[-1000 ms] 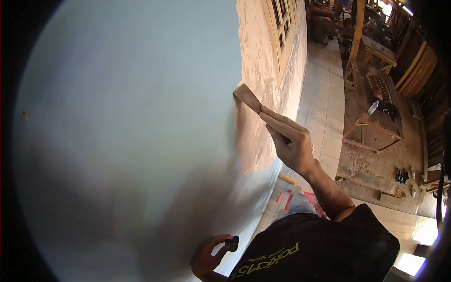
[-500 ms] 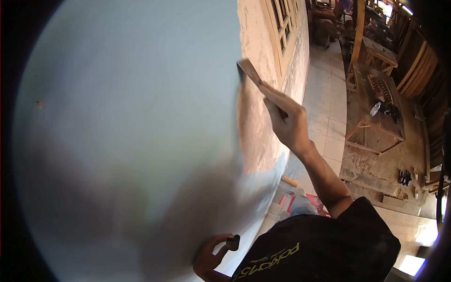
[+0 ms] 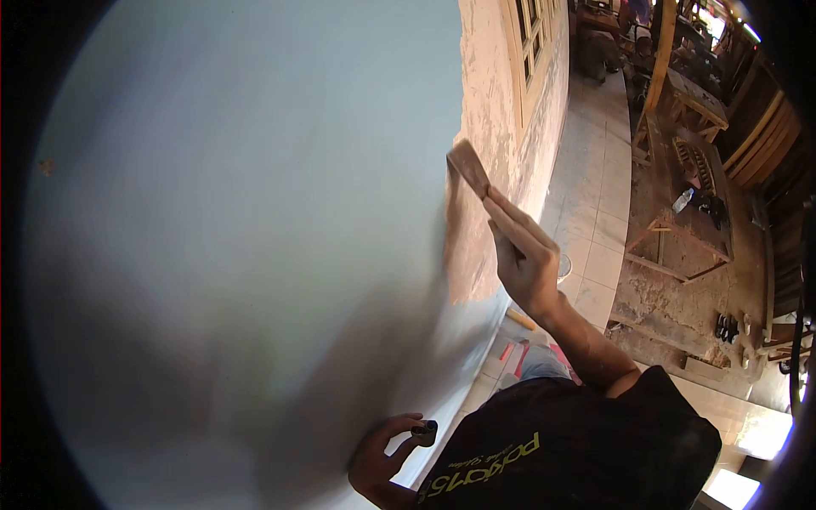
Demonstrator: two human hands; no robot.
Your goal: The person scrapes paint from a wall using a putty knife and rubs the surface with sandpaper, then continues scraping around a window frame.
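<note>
My right hand (image 3: 527,272) is closed around a scraper (image 3: 469,167) with a flat, brownish, broad end. The scraper's tip is at the ragged border between the pale blue paint and the bare, patchy part of the wall (image 3: 255,212); whether it presses on the surface is hard to tell. Low in the view, my left hand (image 3: 387,455) is beside the blue wall. Between its thumb and fingers sits a small dark, rounded object (image 3: 425,433), whose kind I cannot make out.
A framed window (image 3: 531,51) is set in the bare wall. Tiled floor (image 3: 586,178) runs along it. Right of that stands a wooden table (image 3: 667,212) with a plastic bottle (image 3: 682,201) on it. A yellowish stick (image 3: 520,320) lies near my feet.
My right hand and the scraper have moved down along the paint border. The view has shifted slightly. My left hand keeps nearly the same place and grip.
</note>
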